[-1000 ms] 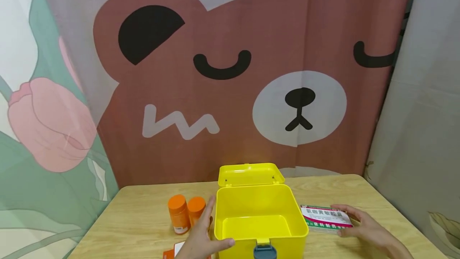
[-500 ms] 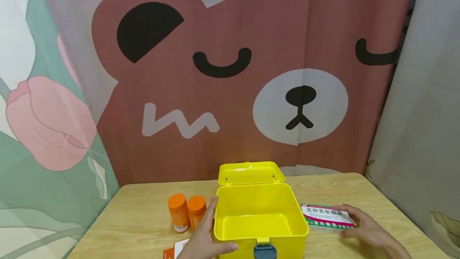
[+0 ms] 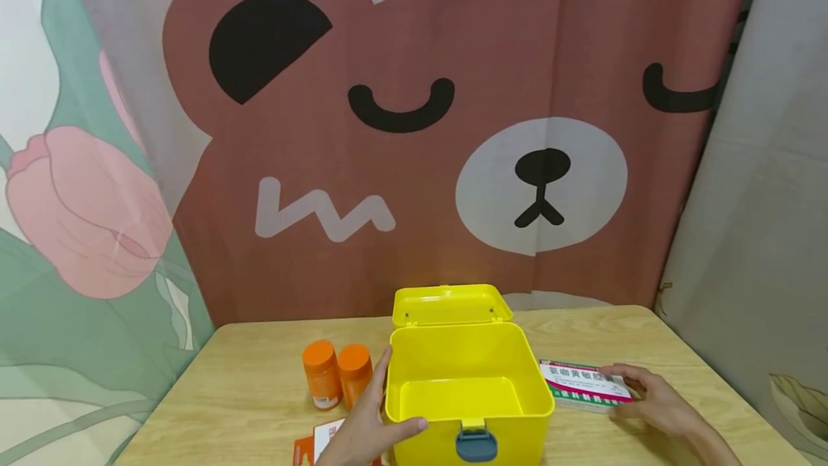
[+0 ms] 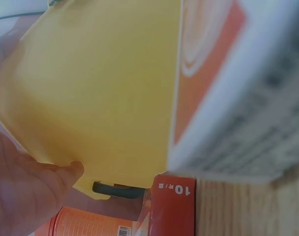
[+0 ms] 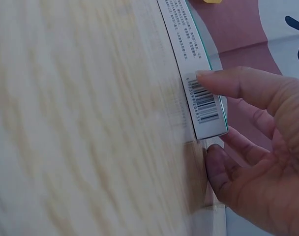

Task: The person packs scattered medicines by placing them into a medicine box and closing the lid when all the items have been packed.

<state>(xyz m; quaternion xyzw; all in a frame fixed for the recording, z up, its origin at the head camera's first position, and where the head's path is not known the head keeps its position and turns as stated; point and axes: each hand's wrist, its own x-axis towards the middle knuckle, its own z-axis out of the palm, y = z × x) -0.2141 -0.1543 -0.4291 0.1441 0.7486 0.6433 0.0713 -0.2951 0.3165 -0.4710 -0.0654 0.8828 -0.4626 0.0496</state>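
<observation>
A yellow plastic storage box (image 3: 479, 351), lid (image 3: 449, 304) tipped back and grey latch (image 3: 476, 444) at its front, stands with nothing inside. Its front left corner lies between the thumb and fingers of my left hand (image 3: 371, 419); they are fairly straight, and in the left wrist view a fingertip (image 4: 74, 169) touches the yellow wall. Right of it a flat white, green and magenta medicine box (image 3: 582, 383) rests on the table. My right hand (image 3: 656, 401) pinches its right end, thumb (image 5: 238, 83) by the barcode and fingers on the opposite side.
Two orange-capped bottles (image 3: 322, 372) stand left of the storage box. Close to my left hand lie a red box (image 3: 304, 450) and a white box (image 3: 325, 436), partly hidden. The wooden table (image 3: 226, 387) ends at a bear-print curtain (image 3: 310, 275) behind.
The head view has tilted slightly down, so everything sits a bit higher. My left fingers have come against the storage box's side. The medicine box has shifted only marginally.
</observation>
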